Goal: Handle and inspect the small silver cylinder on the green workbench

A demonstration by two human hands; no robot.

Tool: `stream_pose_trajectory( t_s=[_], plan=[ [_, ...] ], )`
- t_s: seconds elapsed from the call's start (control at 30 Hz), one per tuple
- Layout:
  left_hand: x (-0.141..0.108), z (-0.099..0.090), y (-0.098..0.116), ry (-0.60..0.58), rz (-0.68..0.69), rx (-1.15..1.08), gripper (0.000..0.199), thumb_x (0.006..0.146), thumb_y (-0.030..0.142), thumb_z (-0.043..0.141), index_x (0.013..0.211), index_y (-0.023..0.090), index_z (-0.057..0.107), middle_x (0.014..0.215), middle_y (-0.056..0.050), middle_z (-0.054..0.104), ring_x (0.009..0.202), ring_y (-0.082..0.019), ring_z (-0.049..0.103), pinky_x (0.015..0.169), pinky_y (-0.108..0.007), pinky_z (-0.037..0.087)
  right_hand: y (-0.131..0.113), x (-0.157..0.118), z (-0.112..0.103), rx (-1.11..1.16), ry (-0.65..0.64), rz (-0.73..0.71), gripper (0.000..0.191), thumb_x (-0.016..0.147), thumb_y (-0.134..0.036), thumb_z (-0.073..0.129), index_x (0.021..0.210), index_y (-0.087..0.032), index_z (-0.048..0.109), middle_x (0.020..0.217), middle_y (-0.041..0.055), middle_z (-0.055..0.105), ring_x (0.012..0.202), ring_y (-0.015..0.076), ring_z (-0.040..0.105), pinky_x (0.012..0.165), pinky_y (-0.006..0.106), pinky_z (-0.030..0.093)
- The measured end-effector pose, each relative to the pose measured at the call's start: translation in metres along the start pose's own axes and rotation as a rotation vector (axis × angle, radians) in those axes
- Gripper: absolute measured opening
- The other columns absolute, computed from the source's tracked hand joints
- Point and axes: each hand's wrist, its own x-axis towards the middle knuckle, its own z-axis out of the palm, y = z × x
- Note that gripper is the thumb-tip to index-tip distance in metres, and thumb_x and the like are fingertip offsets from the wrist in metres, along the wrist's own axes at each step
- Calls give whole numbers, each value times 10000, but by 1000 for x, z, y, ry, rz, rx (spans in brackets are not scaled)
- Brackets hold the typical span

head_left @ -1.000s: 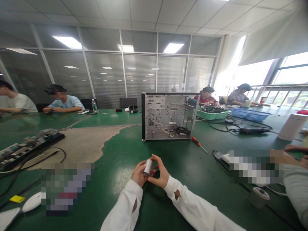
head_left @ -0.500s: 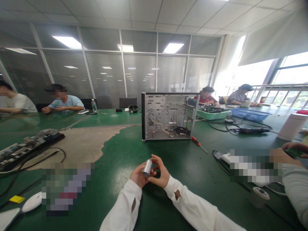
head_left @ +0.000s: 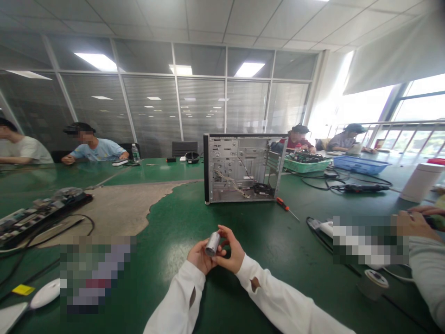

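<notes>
We hold a silver metal cylinder (head_left: pixel 212 244) with both hands, in the lower middle of the frame, up over the green table (head_left: pixel 167 287). Our left hand (head_left: pixel 199 258) has its fingers curled on the low left side of it. Our right hand (head_left: pixel 235 253) has its fingers bent round the right side, one fingertip up by the top end and the thumb down by the low end, so the cylinder is clamped between our two hands. It leans a bit, with its top to the right and its round low end facing us. It looks smooth, so it could slip or roll if we let go too soon. To hold it well, we should press softly from both sides, turn it bit by bit, and let one hand grip firmly while the other moves. It helps to stay low over the table and to leave the round end uncovered, so we can see it. The open computer case (head_left: pixel 243 169) stands past our hands, in the middle of the frame, and the orange screwdriver (head_left: pixel 282 203) lies just beside its low right corner, so we should mind our knuckles and sleeves there.
</notes>
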Motion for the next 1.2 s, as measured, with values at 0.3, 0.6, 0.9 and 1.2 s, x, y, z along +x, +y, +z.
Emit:
stream_pose_trajectory(
  t_s=[0.3,0.6,0.9,1.2],
  plan=[
    [4,0,-3,82,-20,137,250,713,325,417,826,121,509,599,-41,602,556,-154,579,597,-279,407,13,0,5,202,57,147,677,522,-106,581,1095,-252,252,957,32,444,780,140,524,681,299,432],
    [6,5,-4,161,17,208,397,725,374,425,1031,122,412,591,-57,625,608,-197,608,637,-301,402,31,6,5,559,171,425,525,510,-211,617,955,-230,339,743,-11,511,701,148,560,695,335,418],
    [4,11,0,255,62,158,363,716,418,411,992,182,391,596,-22,587,538,-169,593,581,-304,432,21,2,8,284,182,292,555,526,-173,575,1008,-230,306,860,21,498,712,139,557,661,310,453],
    [16,1,-10,375,368,533,325,609,357,557,864,192,439,728,-20,559,603,-169,577,546,-312,460,-7,-4,4,-424,118,-31,682,485,-158,541,1119,-165,291,1029,85,430,925,195,455,791,322,406]
  ],
)
